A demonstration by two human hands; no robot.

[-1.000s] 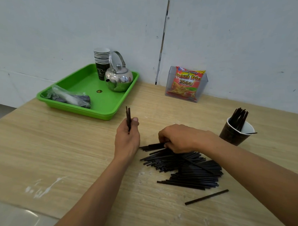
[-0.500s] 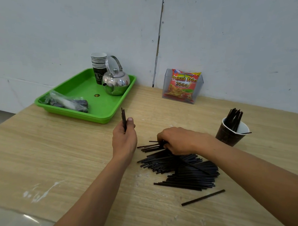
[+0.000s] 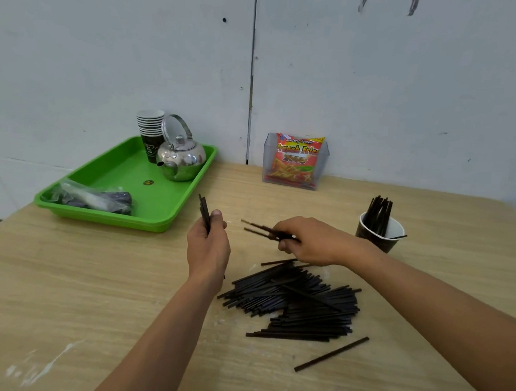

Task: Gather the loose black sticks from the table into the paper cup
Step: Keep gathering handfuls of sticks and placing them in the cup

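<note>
Left hand (image 3: 208, 246): pinches upright bundle (image 3: 204, 212). Right hand (image 3: 311, 242): grips few sticks (image 3: 259, 228), lifted above pile (image 3: 296, 303). Cup (image 3: 379, 234): right, partly filled. Advice: align ends, merge into bundle, avoid nudging pile.

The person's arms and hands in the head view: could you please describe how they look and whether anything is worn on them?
Both the left hand and the right hand are bare, without gloves. Both forearms are uncovered as far as the frame shows; no sleeves, watch, rings or bracelets are visible.
</note>
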